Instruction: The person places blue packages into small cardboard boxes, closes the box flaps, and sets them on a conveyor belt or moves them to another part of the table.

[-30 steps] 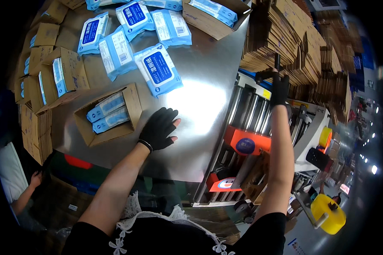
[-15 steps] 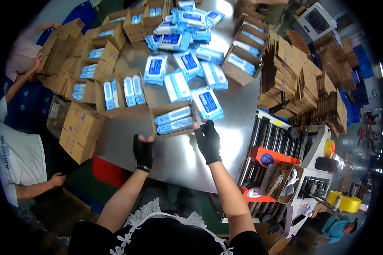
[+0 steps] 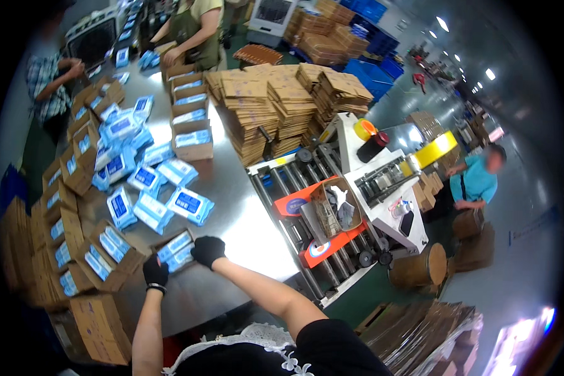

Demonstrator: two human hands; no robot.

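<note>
Between my hands stands a small open cardboard box (image 3: 163,242) with two blue-and-white packs of wet wipes (image 3: 177,249) side by side in it. My left hand (image 3: 155,274), in a black fingerless glove, is closed at the box's left side. On the opposite side my right hand (image 3: 208,251), gloved alike, is curled against the box, its fingertips mostly hidden. Just beyond the box lie loose wipes packs (image 3: 190,205) on the metal table (image 3: 232,250). A filled box (image 3: 109,257) stands to the left of my left hand.
Filled boxes line the table's left side, with another row (image 3: 193,150) farther back. Flattened cartons (image 3: 250,94) are stacked beyond the table. A roller conveyor with a tape machine (image 3: 332,213) adjoins its right edge. Other people work at the far end and right.
My view has swung to the right, so the table appears farther left and turned. Both hands have closed in on the sides of the box; my left hand was apart from it before.
</note>
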